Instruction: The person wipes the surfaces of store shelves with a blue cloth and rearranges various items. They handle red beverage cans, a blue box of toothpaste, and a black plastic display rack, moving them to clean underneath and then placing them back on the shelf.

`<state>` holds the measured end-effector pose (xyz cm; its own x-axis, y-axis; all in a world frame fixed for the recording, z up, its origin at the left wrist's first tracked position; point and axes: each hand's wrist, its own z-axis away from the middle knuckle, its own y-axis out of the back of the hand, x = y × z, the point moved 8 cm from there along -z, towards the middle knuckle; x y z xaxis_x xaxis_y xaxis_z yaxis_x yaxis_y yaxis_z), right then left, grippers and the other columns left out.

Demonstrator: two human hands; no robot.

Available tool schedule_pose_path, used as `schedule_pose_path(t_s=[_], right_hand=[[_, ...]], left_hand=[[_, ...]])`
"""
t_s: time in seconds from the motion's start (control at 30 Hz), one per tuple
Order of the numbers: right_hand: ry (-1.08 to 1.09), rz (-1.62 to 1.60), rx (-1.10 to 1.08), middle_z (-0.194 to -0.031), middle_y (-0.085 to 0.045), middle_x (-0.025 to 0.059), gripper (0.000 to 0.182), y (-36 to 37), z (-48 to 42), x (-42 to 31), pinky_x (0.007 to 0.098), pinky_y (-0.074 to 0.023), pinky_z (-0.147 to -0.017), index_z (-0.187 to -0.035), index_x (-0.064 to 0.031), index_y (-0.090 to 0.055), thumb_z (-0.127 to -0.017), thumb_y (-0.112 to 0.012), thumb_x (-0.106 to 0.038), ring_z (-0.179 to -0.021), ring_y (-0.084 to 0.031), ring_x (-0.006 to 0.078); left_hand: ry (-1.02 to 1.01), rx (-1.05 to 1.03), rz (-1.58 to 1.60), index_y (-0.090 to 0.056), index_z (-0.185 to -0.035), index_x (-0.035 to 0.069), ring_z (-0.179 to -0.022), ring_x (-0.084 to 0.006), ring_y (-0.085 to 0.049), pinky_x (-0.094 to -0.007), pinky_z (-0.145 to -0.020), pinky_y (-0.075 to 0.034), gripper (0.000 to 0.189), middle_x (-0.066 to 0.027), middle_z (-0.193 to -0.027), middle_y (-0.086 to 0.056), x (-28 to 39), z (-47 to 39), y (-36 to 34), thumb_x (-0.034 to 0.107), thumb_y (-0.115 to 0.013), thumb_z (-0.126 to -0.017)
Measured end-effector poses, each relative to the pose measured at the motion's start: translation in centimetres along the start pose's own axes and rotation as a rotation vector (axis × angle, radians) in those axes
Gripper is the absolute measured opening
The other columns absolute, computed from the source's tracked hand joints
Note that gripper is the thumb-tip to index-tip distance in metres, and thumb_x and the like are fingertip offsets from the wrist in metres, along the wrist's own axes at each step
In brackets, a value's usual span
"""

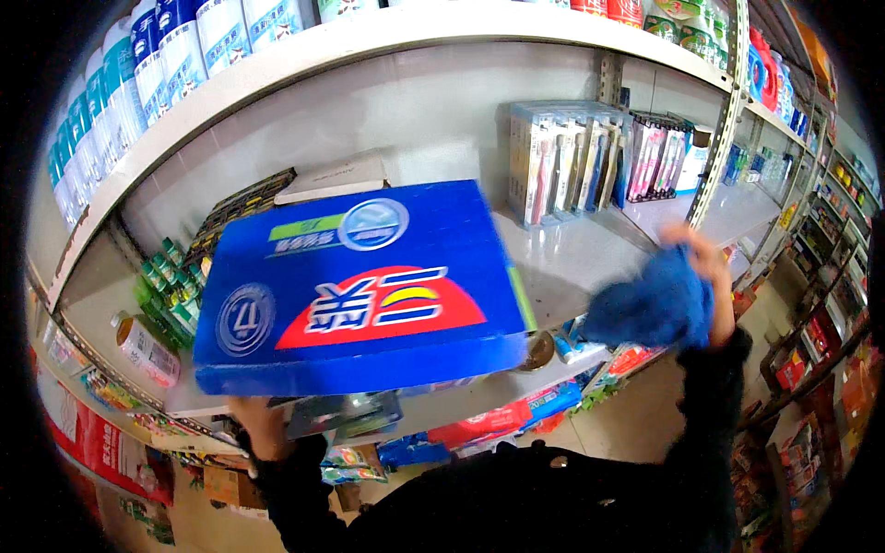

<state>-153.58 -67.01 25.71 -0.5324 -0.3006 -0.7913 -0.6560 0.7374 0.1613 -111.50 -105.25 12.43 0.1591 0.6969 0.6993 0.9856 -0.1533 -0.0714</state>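
A large blue cardboard box [387, 228] with a red arc, a green stripe and printed writing is tilted over the shelf board. My left hand [261, 427] holds it from below at the near left corner, its fingers hidden beneath the box. Bunched in my right hand [706, 269] is a dark blue cloth [646, 304], blurred by motion. That hand is at the right, in front of the shelf board [574, 266] and apart from the box.
Clear cases of toothbrushes [567, 162] stand right of the box. Green-capped bottles [169, 283] and a pink-labelled jar [146, 349] are at left. A perforated metal post [719, 124] rises near my right hand. The upper shelf edge [415, 27] carries spray cans and bottles.
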Motion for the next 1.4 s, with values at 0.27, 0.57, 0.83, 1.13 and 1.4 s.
schedule_pose_path(t_s=[0.27, 0.57, 0.83, 1.13, 1.4], right_hand=[[-0.555, 1.050, -0.394, -0.102, -0.063, 0.0217, 0.034, 12.1, 13.9, 16.9, 0.0429, -0.0484, -0.077, -0.113, -0.0039, -0.059, -0.081, -0.047, -0.003, -0.091, -0.062, 0.0342], [-0.017, -0.070, 0.346, -0.098, -0.061, 0.0059, 0.031, 12.6, -1.5, -2.4, 0.0264, -0.0452, -0.082, -0.119, -0.0062, -0.057, -0.090, -0.051, -0.016, -0.088, -0.057, 0.0140], [0.214, 0.691, -0.797, -0.147, -0.031, 0.0197, 0.041, -1.3, -6.8, -1.2, 0.0374, -0.0242, -0.111, -0.136, -0.0077, -0.045, -0.097, -0.048, -0.021, -0.137, -0.029, 0.0317], [0.469, 0.851, -1.133, -0.153, -0.016, 0.0185, 0.050, -14.4, -9.3, -2.1, 0.0397, -0.0194, -0.113, -0.146, -0.0126, -0.028, -0.101, -0.036, -0.034, -0.141, -0.018, 0.0338], [0.476, 0.633, -1.095, -0.150, -0.022, 0.0219, 0.052, -20.1, -11.7, -1.5, 0.0388, -0.0212, -0.113, -0.146, -0.0118, -0.025, -0.101, -0.034, -0.034, -0.138, -0.024, 0.0353]], left_hand=[[-0.144, -0.190, 0.242, -0.054, -0.114, -0.006, -0.094, -0.0176, -0.057, -0.0311, -0.086, -0.044, 0.036, -0.0096, -0.105, -0.061, 6.4, -0.3, -15.5, 0.005, -0.062, -0.081], [-0.199, -0.394, 0.228, -0.056, -0.113, -0.004, -0.099, -0.0188, -0.057, -0.0329, -0.090, -0.044, 0.032, -0.0096, -0.110, -0.061, 10.8, 2.2, -25.4, 0.009, -0.063, -0.085], [-0.006, -0.487, 0.267, -0.061, -0.100, -0.002, -0.088, -0.0159, -0.058, -0.0310, -0.080, -0.046, 0.021, -0.0084, -0.095, -0.065, 8.4, 2.2, -27.9, -0.001, -0.047, -0.084], [-0.067, -0.400, 0.318, -0.061, -0.101, -0.001, -0.086, -0.0149, -0.058, -0.0297, -0.079, -0.046, 0.020, -0.0072, -0.092, -0.065, 9.0, 1.8, -27.7, -0.005, -0.049, -0.085], [-0.243, -0.031, 0.447, -0.059, -0.105, 0.001, -0.096, -0.0178, -0.055, -0.0325, -0.088, -0.043, 0.022, -0.0088, -0.111, -0.056, 13.8, -0.2, -26.3, 0.003, -0.055, -0.084]])
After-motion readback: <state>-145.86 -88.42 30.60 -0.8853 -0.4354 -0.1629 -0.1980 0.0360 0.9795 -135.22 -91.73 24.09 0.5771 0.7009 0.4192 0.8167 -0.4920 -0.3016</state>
